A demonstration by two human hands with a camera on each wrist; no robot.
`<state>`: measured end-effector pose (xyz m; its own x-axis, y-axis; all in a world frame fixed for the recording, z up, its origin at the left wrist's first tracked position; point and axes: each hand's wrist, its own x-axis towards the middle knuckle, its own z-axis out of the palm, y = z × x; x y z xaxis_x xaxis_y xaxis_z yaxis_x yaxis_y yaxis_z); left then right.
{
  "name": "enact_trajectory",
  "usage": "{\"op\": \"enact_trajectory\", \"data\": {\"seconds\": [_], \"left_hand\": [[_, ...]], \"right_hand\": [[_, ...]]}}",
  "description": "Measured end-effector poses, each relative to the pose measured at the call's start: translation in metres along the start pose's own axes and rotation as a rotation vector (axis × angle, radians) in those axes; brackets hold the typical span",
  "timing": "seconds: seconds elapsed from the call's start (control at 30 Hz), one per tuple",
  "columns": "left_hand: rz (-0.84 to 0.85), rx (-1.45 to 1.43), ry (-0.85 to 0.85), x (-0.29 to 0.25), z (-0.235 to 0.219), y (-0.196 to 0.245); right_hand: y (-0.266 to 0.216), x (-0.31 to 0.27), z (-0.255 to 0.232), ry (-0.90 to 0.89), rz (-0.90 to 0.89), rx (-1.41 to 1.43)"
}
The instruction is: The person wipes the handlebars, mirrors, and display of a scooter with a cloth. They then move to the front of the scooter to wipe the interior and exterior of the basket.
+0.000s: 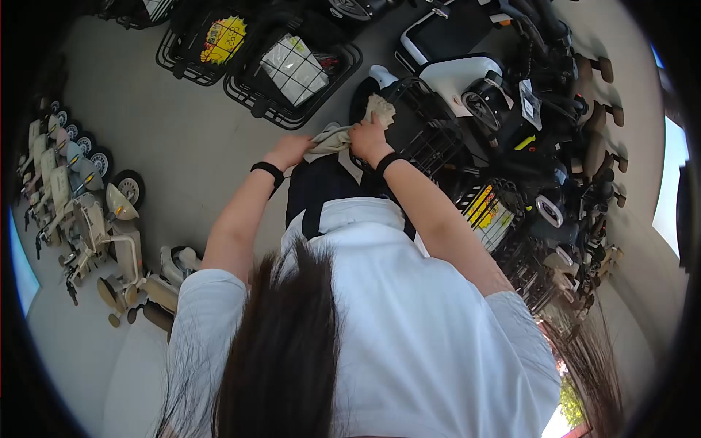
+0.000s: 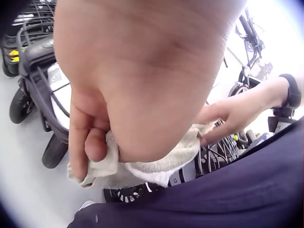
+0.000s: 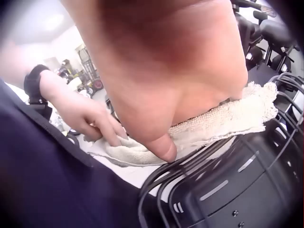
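Observation:
A cream terry cloth [image 1: 330, 143] stretches between both hands in front of the person's dark trousers. My left hand [image 1: 290, 151] pinches its left end, with thumb and fingers folded over the fabric in the left wrist view. Further along, my right hand [image 1: 371, 139] grips the cloth, and a frayed, bunched end [image 3: 261, 102] sticks out past the fingers. Close below the right hand is a black wire basket [image 1: 427, 124] on a scooter; in the right wrist view the cloth overlaps its rim. The palms hide part of the cloth in both wrist views.
Two more wire baskets stand ahead, one with a yellow price sign [image 1: 223, 40], the other with a white packet [image 1: 295, 69]. A row of pale scooters [image 1: 128, 255] lines the left side. Dark scooters with handlebars crowd the right, near a white scooter body [image 1: 453, 82].

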<state>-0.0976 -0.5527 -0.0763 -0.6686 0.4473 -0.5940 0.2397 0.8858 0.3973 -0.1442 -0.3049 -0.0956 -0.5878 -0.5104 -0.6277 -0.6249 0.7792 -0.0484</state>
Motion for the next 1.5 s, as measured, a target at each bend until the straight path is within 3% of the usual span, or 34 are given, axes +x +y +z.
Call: {"op": "enact_trajectory", "data": {"seconds": [0.17,0.23,0.33,0.43,0.47,0.5,0.53,0.57,0.63,0.67,0.73,0.8,0.83,0.9,0.97,1.17,1.23,1.43,1.5], "left_hand": [[-0.022,-0.074,0.106,-0.026,0.028,-0.036],[0.035,-0.02,0.085,-0.035,0.01,-0.034],[0.085,-0.06,0.165,-0.038,-0.026,-0.012],[0.135,0.003,0.19,-0.026,-0.074,0.022],[0.16,0.022,0.184,-0.017,-0.08,0.031],[0.216,-0.037,0.285,-0.005,-0.086,0.041],[0.274,-0.099,0.381,0.007,-0.091,0.05],[0.303,-0.08,0.367,0.029,-0.086,0.054],[0.606,0.061,0.581,0.07,-0.072,0.067],[0.642,0.078,0.557,0.078,-0.068,0.079],[0.606,0.19,0.349,0.083,-0.075,0.112],[0.705,0.15,0.348,0.112,-0.033,0.102],[0.76,0.088,0.367,0.126,-0.012,0.095],[0.767,0.24,0.346,0.127,-0.002,0.097],[0.712,0.226,0.352,0.121,0.0,0.099],[0.778,0.322,0.13,0.084,-0.019,0.086],[0.715,0.298,0.055,0.073,-0.027,0.093],[0.729,0.28,0.045,0.075,-0.06,0.149],[0.752,0.248,0.182,0.081,-0.07,0.178]], "right_hand": [[-0.037,-0.008,0.031,-0.044,-0.115,0.042],[-0.034,-0.027,0.031,-0.001,-0.303,0.342],[-0.023,-0.047,0.027,0.097,-0.262,0.508],[0.0,-0.068,0.032,0.237,-0.108,0.527],[0.009,-0.08,0.043,0.419,0.021,0.544],[0.015,-0.098,0.045,0.599,0.155,0.556],[0.02,-0.116,0.038,0.658,0.269,0.537],[0.024,-0.133,0.033,0.715,0.385,0.517],[0.027,-0.151,0.049,0.782,0.579,0.537],[0.024,-0.158,0.061,0.825,0.632,0.542],[0.013,-0.166,0.087,0.879,0.734,0.56],[-0.007,-0.169,0.115,0.82,0.773,0.901],[-0.015,-0.167,0.124,0.832,0.807,0.918],[-0.029,-0.16,0.137,0.813,0.792,0.987],[-0.033,-0.153,0.139,0.919,0.851,0.977],[-0.018,-0.172,0.127,0.859,0.765,1.065],[-0.013,-0.182,0.121,0.792,0.684,1.046],[0.031,-0.198,0.128,0.712,0.685,1.084],[0.064,-0.198,0.129,0.767,0.768,1.029]]}}
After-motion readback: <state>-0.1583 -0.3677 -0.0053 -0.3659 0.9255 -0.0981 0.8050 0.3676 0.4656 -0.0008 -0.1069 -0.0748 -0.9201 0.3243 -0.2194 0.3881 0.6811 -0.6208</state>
